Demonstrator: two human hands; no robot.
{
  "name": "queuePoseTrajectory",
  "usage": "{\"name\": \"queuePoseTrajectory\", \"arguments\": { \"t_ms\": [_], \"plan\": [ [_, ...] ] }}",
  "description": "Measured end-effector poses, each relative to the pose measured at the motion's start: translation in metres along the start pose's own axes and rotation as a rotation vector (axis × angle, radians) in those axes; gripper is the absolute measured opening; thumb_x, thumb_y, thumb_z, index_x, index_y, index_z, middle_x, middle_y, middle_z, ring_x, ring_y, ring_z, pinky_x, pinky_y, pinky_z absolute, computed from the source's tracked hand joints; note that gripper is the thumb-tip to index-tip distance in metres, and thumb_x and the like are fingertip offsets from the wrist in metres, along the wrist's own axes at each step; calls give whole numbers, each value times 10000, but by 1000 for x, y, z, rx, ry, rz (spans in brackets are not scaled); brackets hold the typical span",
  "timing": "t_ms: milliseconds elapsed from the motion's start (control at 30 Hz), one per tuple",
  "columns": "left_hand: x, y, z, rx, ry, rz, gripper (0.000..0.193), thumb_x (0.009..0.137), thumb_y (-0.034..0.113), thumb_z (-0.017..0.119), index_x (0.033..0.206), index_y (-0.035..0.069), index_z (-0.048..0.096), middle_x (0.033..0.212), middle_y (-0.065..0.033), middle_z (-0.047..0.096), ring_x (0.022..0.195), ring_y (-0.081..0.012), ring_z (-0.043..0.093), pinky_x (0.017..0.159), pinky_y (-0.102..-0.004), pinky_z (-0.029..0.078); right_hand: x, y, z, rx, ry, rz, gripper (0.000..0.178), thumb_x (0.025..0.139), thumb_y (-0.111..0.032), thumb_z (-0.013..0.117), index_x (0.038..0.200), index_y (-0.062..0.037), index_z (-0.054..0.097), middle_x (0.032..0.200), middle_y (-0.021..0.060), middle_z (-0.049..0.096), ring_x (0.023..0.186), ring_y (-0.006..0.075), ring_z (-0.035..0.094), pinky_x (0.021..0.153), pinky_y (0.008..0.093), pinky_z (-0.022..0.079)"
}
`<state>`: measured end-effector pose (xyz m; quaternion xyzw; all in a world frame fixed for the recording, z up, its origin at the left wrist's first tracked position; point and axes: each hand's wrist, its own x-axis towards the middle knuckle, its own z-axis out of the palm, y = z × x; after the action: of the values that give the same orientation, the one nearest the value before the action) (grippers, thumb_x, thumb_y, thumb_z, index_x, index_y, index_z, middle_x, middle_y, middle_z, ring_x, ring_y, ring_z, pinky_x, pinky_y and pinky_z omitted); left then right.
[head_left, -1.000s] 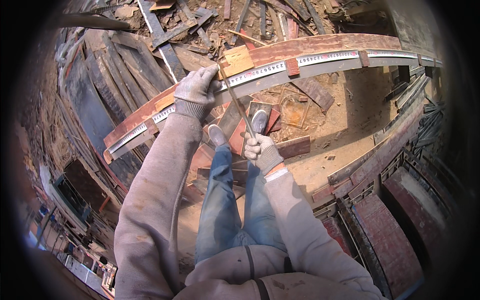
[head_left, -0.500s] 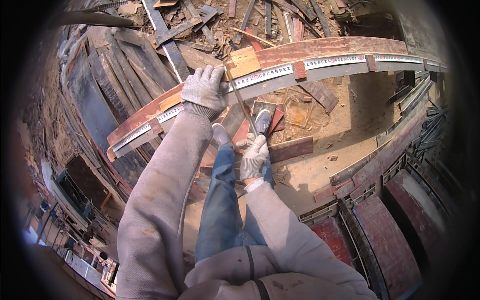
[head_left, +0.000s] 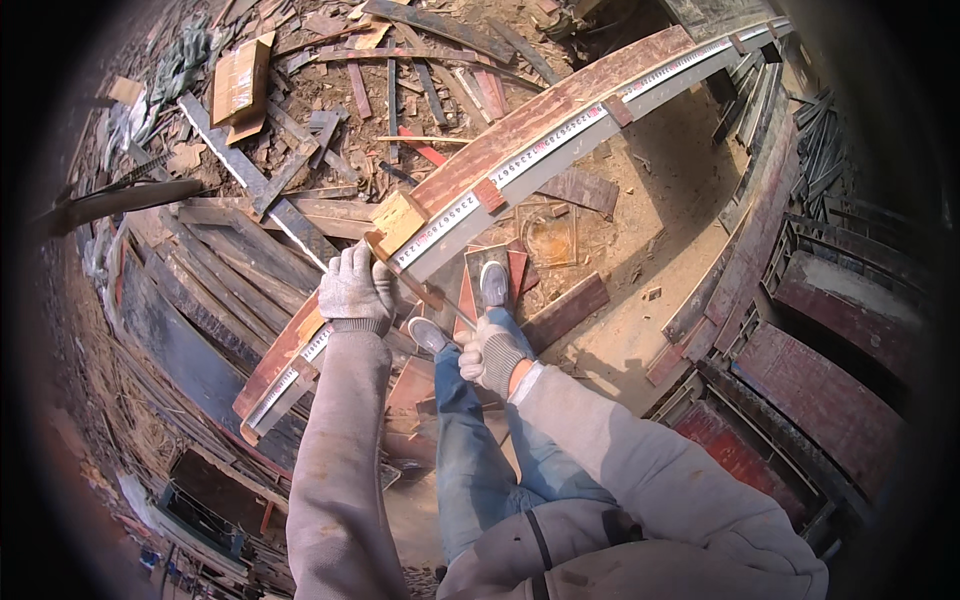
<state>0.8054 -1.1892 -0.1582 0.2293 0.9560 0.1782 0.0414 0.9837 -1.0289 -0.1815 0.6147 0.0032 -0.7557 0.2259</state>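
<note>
A long reddish-brown board runs diagonally in front of me, with a white measuring scale along its near edge. My left hand, in a pale knitted glove, grips the board's lower-left part, fingers curled over it. My right hand, gloved likewise, is closed around the near end of a long thin tool. The tool is seen nearly edge-on, and its kind is unclear. Its rusty-brown far end meets the board just right of my left hand, beside a light wooden block. Small brown cleats cross the scale.
Scrap boards and offcuts cover the ground to the left and beyond. A cardboard box lies at far left. Curved reddish panels in metal frames stand at right. My shoes are among loose board pieces below the long board.
The view has turned, so the board slopes more steeply. The tool now points more to the left from my right hand. My left hand keeps its hold on the board.
</note>
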Motion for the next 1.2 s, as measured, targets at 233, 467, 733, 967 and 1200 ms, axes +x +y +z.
{"name": "queuePoseTrajectory", "arguments": {
  "t_ms": [233, 467, 733, 967, 1200],
  "plan": [
    [27, 19, 18, 87, -30, 34, 492, 1069, 464, 396, 1267, 51, 576, 1147, -177, 619, 1035, -435, 596, 886, -537, 501, -37, -24, -7, -497, 15, -434, 665, 1007, -560, 639, 1361, -7, 533, 1115, 168, 708, 899, 315, 732, 724, 406, 591],
    [44, 42, 32, 72, -39, 11, 486, 1034, 455, 417, 1216, 33, 575, 1094, -224, 614, 1029, -481, 582, 898, -548, 485, -42, -66, -33, -1871, 213, -1490, 766, 904, -466, 704, 1476, 4, 508, 1422, 216, 579, 1357, 353, 531, 1174, 507, 377],
    [53, 58, 50, 50, -19, 20, 626, 1022, 559, 479, 1398, 64, 546, 1186, -232, 656, 1125, -482, 609, 956, -527, 484, -32, -122, -34, -2130, -13, -1058, 870, 1022, -624, 482, 1581, 32, 357, 1320, 244, 656, 1217, 437, 621, 1046, 537, 466],
    [50, 62, 72, -141, -81, -198, 663, 929, 435, 717, 1454, 91, 501, 1351, -187, 571, 1122, -338, 655, 805, -466, 644, -35, -149, -30, -1539, -25, -1009, 737, 980, -713, 511, 790, -33, 723, 742, 232, 695, 757, 431, 705, 722, 534, 547],
    [46, 75, 70, -891, -82, -581, 721, 942, 461, 716, 1482, 39, 494, 1362, -202, 597, 1162, -350, 651, 1006, -457, 527, -6, -146, -39, -1503, -307, -842, 540, 1024, -571, 495, 863, -131, 764, 837, 98, 743, 813, 339, 710, 806, 462, 556]
  ]
}}
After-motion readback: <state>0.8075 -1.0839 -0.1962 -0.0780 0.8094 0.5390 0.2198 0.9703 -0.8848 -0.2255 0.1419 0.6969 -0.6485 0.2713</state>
